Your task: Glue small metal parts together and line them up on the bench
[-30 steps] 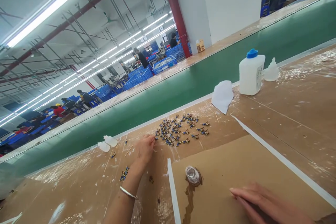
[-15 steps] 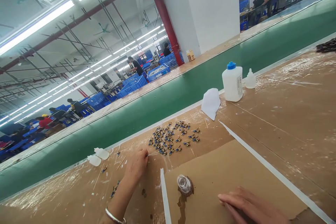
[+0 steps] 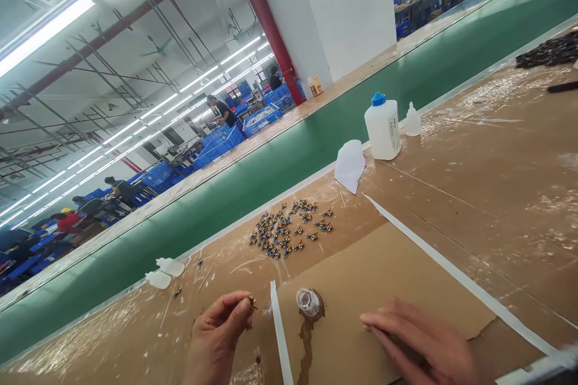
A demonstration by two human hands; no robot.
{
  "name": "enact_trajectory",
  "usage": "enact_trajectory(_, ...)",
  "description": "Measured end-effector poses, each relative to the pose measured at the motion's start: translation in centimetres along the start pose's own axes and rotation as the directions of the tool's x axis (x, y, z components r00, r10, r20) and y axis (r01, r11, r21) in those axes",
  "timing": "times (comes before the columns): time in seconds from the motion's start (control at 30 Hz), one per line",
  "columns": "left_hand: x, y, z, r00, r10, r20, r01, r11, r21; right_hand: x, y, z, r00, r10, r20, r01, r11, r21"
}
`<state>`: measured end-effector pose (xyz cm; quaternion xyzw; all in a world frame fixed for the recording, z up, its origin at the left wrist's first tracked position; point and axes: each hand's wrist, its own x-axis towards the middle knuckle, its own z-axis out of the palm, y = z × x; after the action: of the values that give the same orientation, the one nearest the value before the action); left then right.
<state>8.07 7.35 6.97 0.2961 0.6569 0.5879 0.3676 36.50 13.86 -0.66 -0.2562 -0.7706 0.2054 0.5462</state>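
My left hand [image 3: 220,331] is low at the near edge of the cardboard-covered table, thumb and fingers pinched on one small blue-and-gold part [image 3: 251,301]. A scatter of several such parts [image 3: 287,228] lies farther out on the table. My right hand [image 3: 422,346] lies on a cardboard sheet [image 3: 388,277] at the lower right, fingers together and stretched toward the left. Whether anything is under it I cannot make out. Between the two hands sits a small clear glue cap [image 3: 309,303] in a brown stain.
A white bottle with a blue cap [image 3: 382,127], a small dropper bottle [image 3: 411,121] and a white cloth [image 3: 349,165] stand by the green conveyor belt [image 3: 289,162]. Two small bottles [image 3: 165,271] lie at left. Dark parts [image 3: 548,51] are piled far right. Other people work beyond.
My left hand has drawn back from the pile of parts toward me, now pinching one part. The view has swung right; my right hand has stayed on the cardboard.
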Motion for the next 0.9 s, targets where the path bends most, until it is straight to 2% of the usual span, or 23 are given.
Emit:
enact_trajectory(0.17,-0.5,-0.4,0.1,0.998,-0.061,-0.034,0.060,0.998,-0.019,0.3,-0.5,-0.3,1.000,0.018,0.001,-0.018,1.000,0.011)
enact_trajectory(0.43,-0.6,-0.2,0.4,0.994,0.051,-0.092,-0.020,0.950,0.310,0.7,-0.8,-0.3,0.998,0.062,0.022,-0.063,0.994,0.088)
enact_trajectory(0.6,-0.8,0.2,0.9,0.988,-0.065,-0.140,0.101,0.958,0.268,0.2,-0.7,-0.1,0.997,0.070,0.016,-0.071,0.991,0.112)
enact_trajectory(0.73,-0.9,0.4,1.1,0.982,-0.102,-0.160,0.138,0.963,0.233,0.0,-0.8,-0.2,0.996,0.084,0.024,-0.087,0.986,0.143)
enact_trajectory(0.83,-1.1,0.5,1.0,0.981,-0.069,-0.182,0.129,0.932,0.340,0.1,-0.8,-0.4,0.995,0.087,0.050,-0.093,0.986,0.136)
enact_trajectory(0.9,-1.5,0.5,1.3,0.988,0.030,-0.153,0.047,0.878,0.476,0.2,-0.8,-0.5,0.996,0.079,0.041,-0.083,0.988,0.128)
